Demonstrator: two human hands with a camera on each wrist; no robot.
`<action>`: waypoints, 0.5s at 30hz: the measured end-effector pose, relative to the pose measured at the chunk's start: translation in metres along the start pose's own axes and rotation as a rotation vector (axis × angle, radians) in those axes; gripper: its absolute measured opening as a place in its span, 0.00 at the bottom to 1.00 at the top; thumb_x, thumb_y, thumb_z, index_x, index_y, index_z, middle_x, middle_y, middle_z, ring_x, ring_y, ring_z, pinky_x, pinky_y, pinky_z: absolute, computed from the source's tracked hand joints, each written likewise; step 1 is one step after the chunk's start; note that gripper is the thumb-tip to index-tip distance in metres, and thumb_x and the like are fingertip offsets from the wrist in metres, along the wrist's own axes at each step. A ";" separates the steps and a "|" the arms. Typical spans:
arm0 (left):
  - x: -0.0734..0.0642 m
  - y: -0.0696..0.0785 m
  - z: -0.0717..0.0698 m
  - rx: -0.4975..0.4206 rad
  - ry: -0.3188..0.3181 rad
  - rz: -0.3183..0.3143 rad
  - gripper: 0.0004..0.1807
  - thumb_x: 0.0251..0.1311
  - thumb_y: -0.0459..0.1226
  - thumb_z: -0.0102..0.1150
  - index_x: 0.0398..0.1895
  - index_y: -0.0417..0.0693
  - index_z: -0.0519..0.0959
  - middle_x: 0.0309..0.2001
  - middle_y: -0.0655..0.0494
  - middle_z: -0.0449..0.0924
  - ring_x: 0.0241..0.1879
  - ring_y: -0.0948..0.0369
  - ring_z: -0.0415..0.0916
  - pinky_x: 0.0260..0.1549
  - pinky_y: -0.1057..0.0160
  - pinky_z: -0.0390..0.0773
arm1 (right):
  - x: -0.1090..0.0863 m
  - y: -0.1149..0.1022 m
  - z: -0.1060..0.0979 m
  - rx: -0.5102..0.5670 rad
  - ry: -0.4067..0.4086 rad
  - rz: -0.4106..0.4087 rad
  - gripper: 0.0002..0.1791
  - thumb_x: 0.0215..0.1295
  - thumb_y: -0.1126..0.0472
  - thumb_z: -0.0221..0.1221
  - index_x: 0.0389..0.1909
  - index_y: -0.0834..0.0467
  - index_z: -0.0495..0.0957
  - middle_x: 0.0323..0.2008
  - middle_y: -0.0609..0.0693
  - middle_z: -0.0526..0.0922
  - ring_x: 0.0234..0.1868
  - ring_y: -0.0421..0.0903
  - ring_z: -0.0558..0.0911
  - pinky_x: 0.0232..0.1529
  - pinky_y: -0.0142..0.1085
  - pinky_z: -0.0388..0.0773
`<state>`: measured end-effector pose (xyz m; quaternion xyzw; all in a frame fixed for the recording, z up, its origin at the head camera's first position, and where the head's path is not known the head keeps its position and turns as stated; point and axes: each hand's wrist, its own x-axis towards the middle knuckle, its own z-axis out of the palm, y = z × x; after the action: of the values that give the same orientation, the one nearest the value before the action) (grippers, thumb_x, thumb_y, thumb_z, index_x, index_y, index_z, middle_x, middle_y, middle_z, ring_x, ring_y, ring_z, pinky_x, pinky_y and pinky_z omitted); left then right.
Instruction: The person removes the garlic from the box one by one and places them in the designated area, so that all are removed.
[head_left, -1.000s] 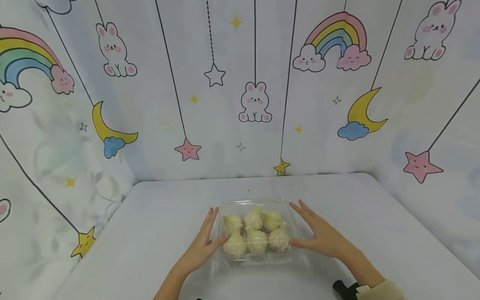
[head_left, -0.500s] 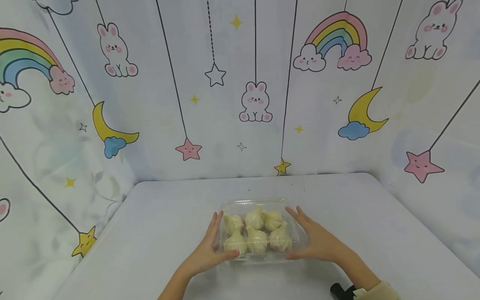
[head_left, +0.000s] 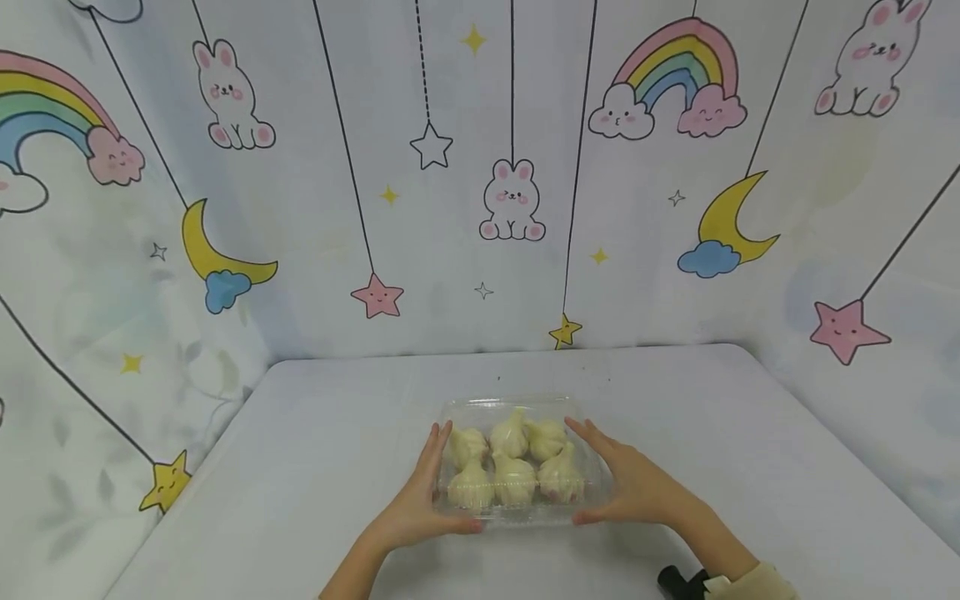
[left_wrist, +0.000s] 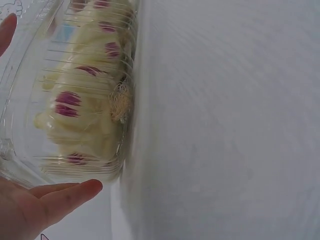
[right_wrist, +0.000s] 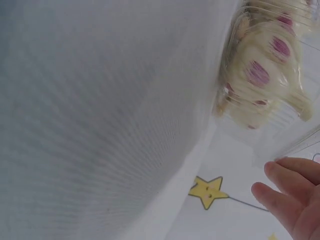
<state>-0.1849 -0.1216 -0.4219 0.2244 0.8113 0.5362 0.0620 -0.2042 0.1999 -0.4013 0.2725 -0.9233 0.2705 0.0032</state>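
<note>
A clear plastic clamshell box [head_left: 504, 403] sits on the white table with several pale garlic bulbs [head_left: 514, 482] inside. Purple patches show on the garlic bulbs [left_wrist: 75, 130] in the left wrist view, with a tuft of roots. My left hand [head_left: 416, 507] lies along the box's left side, thumb stretched across its near left corner. Its fingers [left_wrist: 67, 200] are straight, right at the box's end wall. At the other end my right hand [head_left: 637, 483] has its fingers spread by the right side and its thumb at the near right corner. The lid appears closed.
The white table [head_left: 337, 417] spreads around the box. Behind and beside it hangs a cloth [head_left: 450, 75] printed with rabbits, stars, moons and rainbows. A black object [head_left: 678, 581] shows next to the right sleeve [head_left: 753, 583] at the lower edge.
Both hands have come inward and nearer to the box's sides, and the thumbs have dropped to its near edge. The box has stayed in about the same place.
</note>
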 end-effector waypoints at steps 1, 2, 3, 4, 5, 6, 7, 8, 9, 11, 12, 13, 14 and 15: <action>0.000 0.000 0.000 0.000 0.000 0.002 0.67 0.36 0.43 0.75 0.72 0.62 0.32 0.70 0.43 0.18 0.66 0.35 0.27 0.51 0.28 0.53 | 0.001 0.000 0.000 -0.008 0.001 -0.006 0.63 0.35 0.34 0.69 0.71 0.44 0.44 0.66 0.68 0.53 0.60 0.68 0.63 0.50 0.64 0.64; 0.001 0.000 -0.001 -0.001 0.001 0.002 0.68 0.36 0.42 0.76 0.72 0.61 0.32 0.70 0.43 0.19 0.66 0.36 0.28 0.51 0.29 0.53 | 0.001 0.000 0.000 -0.014 0.002 -0.011 0.62 0.36 0.35 0.68 0.71 0.45 0.45 0.66 0.68 0.54 0.60 0.68 0.63 0.51 0.64 0.64; 0.001 0.000 -0.001 -0.010 0.000 0.001 0.67 0.36 0.42 0.76 0.72 0.60 0.32 0.70 0.44 0.19 0.66 0.35 0.29 0.51 0.29 0.54 | 0.002 0.001 -0.001 -0.018 0.004 -0.019 0.61 0.37 0.35 0.68 0.71 0.47 0.46 0.65 0.67 0.55 0.60 0.67 0.63 0.52 0.63 0.64; 0.001 -0.001 -0.002 -0.018 -0.001 0.002 0.67 0.37 0.41 0.76 0.72 0.60 0.32 0.70 0.44 0.19 0.66 0.35 0.30 0.51 0.29 0.55 | 0.002 0.001 0.000 -0.022 0.004 -0.024 0.60 0.38 0.35 0.67 0.71 0.48 0.47 0.65 0.67 0.56 0.60 0.66 0.63 0.52 0.62 0.64; 0.001 -0.001 -0.002 -0.024 0.001 0.001 0.67 0.37 0.40 0.76 0.72 0.59 0.33 0.70 0.44 0.19 0.66 0.35 0.31 0.51 0.30 0.56 | 0.002 0.001 0.000 -0.022 0.004 -0.028 0.60 0.38 0.35 0.67 0.71 0.49 0.48 0.65 0.67 0.56 0.60 0.66 0.63 0.53 0.62 0.64; 0.001 -0.002 -0.002 -0.026 0.003 0.003 0.67 0.37 0.39 0.76 0.72 0.59 0.33 0.70 0.44 0.19 0.66 0.34 0.32 0.50 0.30 0.57 | 0.002 0.001 0.000 -0.025 0.003 -0.032 0.59 0.39 0.35 0.67 0.71 0.49 0.48 0.65 0.67 0.56 0.60 0.66 0.64 0.52 0.61 0.65; 0.001 -0.003 -0.002 -0.029 0.005 0.005 0.67 0.37 0.39 0.75 0.72 0.58 0.33 0.70 0.44 0.19 0.66 0.34 0.33 0.50 0.31 0.57 | 0.002 0.000 0.000 -0.028 0.002 -0.035 0.59 0.39 0.35 0.67 0.71 0.50 0.48 0.65 0.67 0.57 0.60 0.66 0.64 0.53 0.61 0.65; 0.001 -0.003 -0.002 -0.032 0.007 0.007 0.66 0.37 0.38 0.75 0.72 0.58 0.33 0.70 0.44 0.20 0.65 0.33 0.34 0.51 0.31 0.58 | 0.002 0.000 0.000 -0.028 0.002 -0.037 0.59 0.39 0.36 0.67 0.71 0.50 0.49 0.64 0.68 0.57 0.60 0.66 0.64 0.52 0.61 0.65; 0.000 -0.003 -0.002 -0.037 0.007 0.010 0.66 0.38 0.38 0.75 0.72 0.57 0.34 0.70 0.43 0.20 0.65 0.33 0.34 0.51 0.32 0.59 | 0.002 0.000 0.001 -0.031 0.004 -0.038 0.58 0.40 0.36 0.67 0.71 0.50 0.49 0.64 0.68 0.57 0.60 0.66 0.64 0.52 0.61 0.65; 0.000 -0.003 -0.002 -0.047 0.002 0.017 0.65 0.39 0.37 0.74 0.72 0.56 0.33 0.70 0.42 0.20 0.65 0.33 0.35 0.51 0.33 0.60 | 0.001 -0.001 0.001 -0.036 0.005 -0.037 0.57 0.40 0.36 0.67 0.71 0.50 0.50 0.64 0.69 0.56 0.60 0.66 0.64 0.52 0.61 0.65; 0.000 -0.003 -0.002 -0.051 -0.002 0.021 0.65 0.40 0.37 0.74 0.72 0.55 0.33 0.70 0.42 0.19 0.64 0.32 0.35 0.52 0.34 0.60 | 0.000 -0.001 0.001 -0.041 0.004 -0.038 0.57 0.41 0.36 0.66 0.70 0.50 0.50 0.64 0.69 0.56 0.60 0.66 0.64 0.52 0.61 0.65; 0.000 -0.003 -0.002 -0.054 -0.007 0.022 0.64 0.40 0.36 0.73 0.72 0.54 0.33 0.70 0.41 0.19 0.64 0.32 0.36 0.52 0.35 0.60 | 0.000 -0.002 0.001 -0.044 0.005 -0.037 0.56 0.41 0.36 0.66 0.70 0.50 0.51 0.64 0.69 0.56 0.60 0.66 0.64 0.53 0.61 0.65; 0.000 -0.002 -0.002 -0.057 -0.013 0.023 0.64 0.41 0.36 0.73 0.72 0.54 0.33 0.69 0.40 0.19 0.64 0.31 0.36 0.52 0.35 0.60 | -0.001 -0.002 0.001 -0.049 0.004 -0.038 0.56 0.42 0.35 0.66 0.70 0.50 0.51 0.64 0.70 0.56 0.60 0.66 0.64 0.52 0.61 0.65; 0.000 -0.002 -0.002 -0.054 -0.019 0.024 0.64 0.42 0.36 0.72 0.72 0.53 0.32 0.69 0.40 0.18 0.64 0.31 0.36 0.52 0.36 0.61 | -0.001 -0.002 0.000 -0.052 0.004 -0.038 0.55 0.42 0.35 0.66 0.70 0.49 0.52 0.64 0.70 0.56 0.60 0.66 0.63 0.53 0.60 0.65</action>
<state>-0.1859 -0.1243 -0.4225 0.2377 0.7930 0.5566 0.0694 -0.2020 0.1985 -0.4006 0.2895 -0.9247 0.2468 0.0172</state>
